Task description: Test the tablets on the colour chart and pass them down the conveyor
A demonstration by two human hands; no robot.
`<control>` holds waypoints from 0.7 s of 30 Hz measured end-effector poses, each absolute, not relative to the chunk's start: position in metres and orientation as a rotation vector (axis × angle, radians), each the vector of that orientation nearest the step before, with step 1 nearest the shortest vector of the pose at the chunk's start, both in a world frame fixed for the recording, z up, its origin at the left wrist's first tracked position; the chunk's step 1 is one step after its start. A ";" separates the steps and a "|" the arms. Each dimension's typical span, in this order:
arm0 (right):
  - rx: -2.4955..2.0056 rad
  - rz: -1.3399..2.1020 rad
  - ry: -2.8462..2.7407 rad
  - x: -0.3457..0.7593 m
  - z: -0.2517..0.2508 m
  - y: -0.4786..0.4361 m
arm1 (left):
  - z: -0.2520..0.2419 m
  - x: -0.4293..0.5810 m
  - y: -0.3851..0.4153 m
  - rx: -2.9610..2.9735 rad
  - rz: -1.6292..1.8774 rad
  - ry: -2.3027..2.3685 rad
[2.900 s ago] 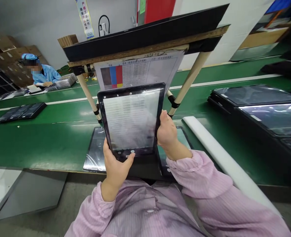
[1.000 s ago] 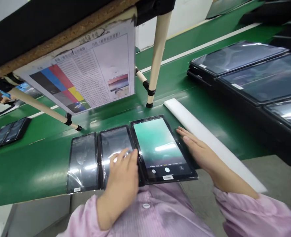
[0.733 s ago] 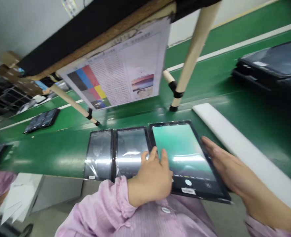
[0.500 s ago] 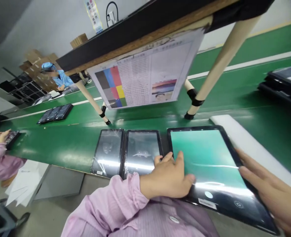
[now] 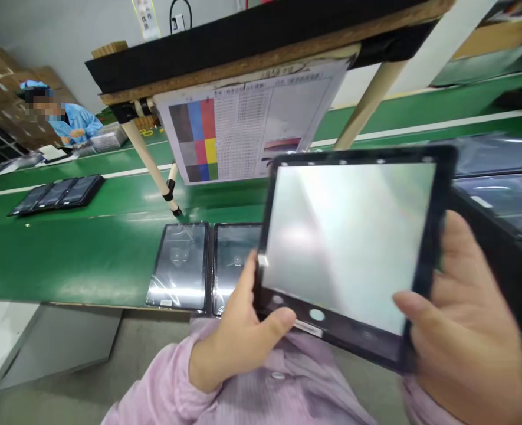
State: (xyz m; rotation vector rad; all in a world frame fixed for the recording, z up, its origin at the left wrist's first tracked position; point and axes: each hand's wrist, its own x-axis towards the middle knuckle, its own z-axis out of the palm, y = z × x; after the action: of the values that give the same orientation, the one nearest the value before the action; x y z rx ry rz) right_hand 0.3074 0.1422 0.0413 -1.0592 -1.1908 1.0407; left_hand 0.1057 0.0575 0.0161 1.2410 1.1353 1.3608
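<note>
I hold a black tablet (image 5: 349, 242) up in front of me, tilted, its screen lit pale grey-white. My left hand (image 5: 238, 336) grips its lower left corner, thumb on the bottom bezel. My right hand (image 5: 459, 313) wraps round its right edge, thumb on the lower right corner. Two dark tablets in clear film lie side by side on the green belt (image 5: 66, 254) below: one tablet (image 5: 181, 265) at the left, the other tablet (image 5: 234, 260) partly hidden behind my left hand.
A colour test chart (image 5: 243, 124) hangs from a wooden shelf (image 5: 261, 53) on cream legs over the belt. More dark tablets (image 5: 57, 193) lie far left and stacked tablets (image 5: 504, 195) at the right. A person in blue (image 5: 66, 121) sits at the far left.
The lit tablet has gone from lying flat on the belt's edge to being lifted and tilted toward me in both hands; its screen turned from green to pale grey-white.
</note>
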 end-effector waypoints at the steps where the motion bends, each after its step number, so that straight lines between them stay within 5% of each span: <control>1: -0.937 1.042 -1.255 0.293 0.042 0.143 | 0.016 0.101 0.051 1.243 1.464 1.200; 7: -0.406 1.473 -1.319 0.215 0.036 0.177 | 0.008 0.067 0.041 1.487 1.817 1.807; 16: -0.459 1.104 -1.546 0.188 0.042 0.187 | 0.013 0.048 0.045 1.568 1.668 2.130; 21: -0.446 1.299 -1.454 0.187 0.039 0.195 | 0.009 0.048 0.048 1.642 1.621 2.173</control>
State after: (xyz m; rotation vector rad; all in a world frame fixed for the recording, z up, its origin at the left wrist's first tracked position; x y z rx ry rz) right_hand 0.1866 0.1954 0.0390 -0.4462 -1.4538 1.2988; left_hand 0.0479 0.0481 0.0088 1.6418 2.1728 1.6209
